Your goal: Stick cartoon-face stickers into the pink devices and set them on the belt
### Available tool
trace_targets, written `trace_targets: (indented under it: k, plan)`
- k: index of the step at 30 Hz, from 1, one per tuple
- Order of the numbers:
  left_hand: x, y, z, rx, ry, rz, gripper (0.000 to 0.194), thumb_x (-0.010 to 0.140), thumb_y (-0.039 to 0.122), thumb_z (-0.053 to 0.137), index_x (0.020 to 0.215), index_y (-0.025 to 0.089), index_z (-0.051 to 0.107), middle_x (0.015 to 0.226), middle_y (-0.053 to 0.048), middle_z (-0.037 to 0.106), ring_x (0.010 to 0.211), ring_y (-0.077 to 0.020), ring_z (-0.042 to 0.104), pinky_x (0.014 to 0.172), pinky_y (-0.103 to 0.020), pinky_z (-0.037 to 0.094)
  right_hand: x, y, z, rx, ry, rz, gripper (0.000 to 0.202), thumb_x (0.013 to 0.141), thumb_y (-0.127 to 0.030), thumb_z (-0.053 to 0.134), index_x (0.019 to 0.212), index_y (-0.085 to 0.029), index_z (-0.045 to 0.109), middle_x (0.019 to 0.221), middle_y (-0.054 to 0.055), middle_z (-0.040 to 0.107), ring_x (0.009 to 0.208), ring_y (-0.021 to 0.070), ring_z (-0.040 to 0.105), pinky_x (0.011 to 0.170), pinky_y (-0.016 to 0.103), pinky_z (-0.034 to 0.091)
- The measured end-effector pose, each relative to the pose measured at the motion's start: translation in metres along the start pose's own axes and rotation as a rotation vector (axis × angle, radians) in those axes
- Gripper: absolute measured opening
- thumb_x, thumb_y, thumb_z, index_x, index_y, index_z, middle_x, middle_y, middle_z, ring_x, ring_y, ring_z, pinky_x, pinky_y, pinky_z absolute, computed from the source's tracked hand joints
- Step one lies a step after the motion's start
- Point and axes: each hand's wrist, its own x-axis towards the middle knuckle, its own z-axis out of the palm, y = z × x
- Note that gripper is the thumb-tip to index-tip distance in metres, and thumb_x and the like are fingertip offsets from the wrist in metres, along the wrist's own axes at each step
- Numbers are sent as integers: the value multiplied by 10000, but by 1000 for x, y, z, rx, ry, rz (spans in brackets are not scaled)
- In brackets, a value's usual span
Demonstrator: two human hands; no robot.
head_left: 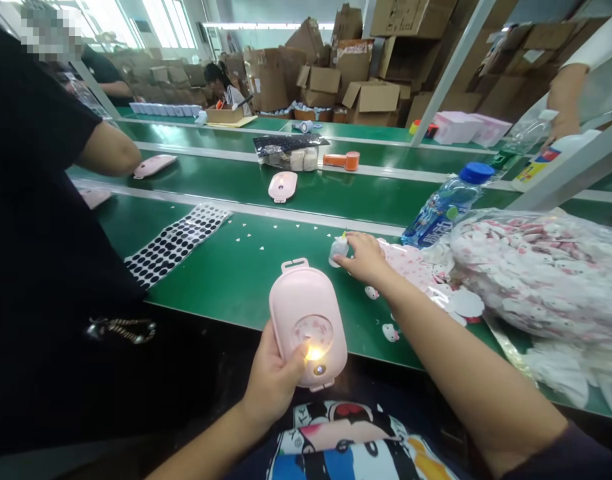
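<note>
My left hand (273, 377) grips a pale pink plastic case (303, 293) above the table's front edge. The case has loops at both ends and a round recess, and a warm light glows beside my thumb. My right hand (369, 257) is closed on a small translucent squeeze bottle (338, 249) with a yellow tip, upright on the green table. White cat-face pieces (390, 333) lie beneath my right forearm. A pink patterned sheet (409, 263) is just beyond it, partly covered by more pieces.
A large clear bag (541, 267) of cat-face pieces and a blue-capped bottle (443, 207) stand to the right. A black-dotted sticker sheet (179, 243) lies left. Another pink case (283, 187) sits on the belt. A person in black (31, 200) is close on my left.
</note>
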Motion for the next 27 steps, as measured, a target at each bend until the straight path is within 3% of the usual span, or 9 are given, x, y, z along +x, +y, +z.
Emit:
trace_targets:
  k: [3, 6, 9, 11, 13, 15, 18, 27]
  plan:
    - [1, 0, 0, 5, 16, -7, 493, 795, 312, 753, 1207, 193, 509, 1074, -84, 725, 935, -226, 706, 784, -314, 587, -19, -4, -12, 173, 22, -153, 377, 795, -317, 634, 1150, -216, 560, 1309, 140, 599, 1235, 309, 531, 1017, 533, 427]
    - [3, 1, -1, 18, 38, 4, 488, 795, 315, 750, 1200, 186, 512, 1059, -91, 727, 914, -231, 711, 774, -323, 590, -55, -6, -38, 347, 73, -315, 361, 857, -373, 604, 1183, -281, 477, 1306, 82, 607, 1204, 245, 567, 991, 466, 466]
    - [5, 3, 1, 12, 41, 31, 487, 789, 316, 749, 1195, 180, 517, 1059, -97, 726, 913, -238, 710, 770, -332, 592, -95, -4, -63, 555, 101, -488, 392, 825, -381, 689, 1158, -314, 495, 1092, 33, 652, 1060, 230, 617, 963, 460, 489]
    - [5, 5, 5, 18, 19, 48, 486, 778, 308, 753, 1185, 173, 525, 1066, -104, 725, 926, -248, 709, 771, -340, 595, -118, -2, -75, 642, 43, -552, 375, 846, -377, 679, 1179, -313, 518, 991, 23, 625, 955, 220, 626, 942, 472, 507]
    - [5, 8, 10, 30, -12, 59, 485, 770, 297, 755, 1179, 168, 530, 1053, -107, 729, 911, -246, 712, 766, -341, 598, -136, -2, -86, 523, -59, -537, 343, 890, -358, 625, 1212, -309, 516, 1006, 36, 617, 939, 217, 633, 889, 430, 541]
    - [3, 11, 15, 43, -51, 69, 503, 762, 283, 758, 1193, 171, 524, 1045, -107, 731, 895, -239, 715, 763, -339, 601, -150, -4, -95, 245, -125, -513, 337, 907, -325, 604, 1229, -293, 513, 1042, 56, 630, 933, 213, 645, 792, 348, 564]
    - [-1, 14, 20, 79, -124, 96, 499, 770, 251, 747, 1211, 186, 523, 1072, -108, 726, 909, -232, 713, 782, -331, 601, -162, -7, -107, -108, -125, -556, 359, 900, -272, 618, 1248, -247, 532, 1051, 79, 626, 899, 203, 637, 736, 307, 553]
    - [-10, 17, 18, 127, -316, 97, 458, 848, 187, 654, 1280, 185, 501, 1232, -137, 672, 1069, -286, 674, 921, -410, 568, -171, -6, -121, -217, -200, -609, 425, 923, -162, 517, 1339, -253, 514, 1014, 85, 571, 857, 209, 611, 710, 360, 561]
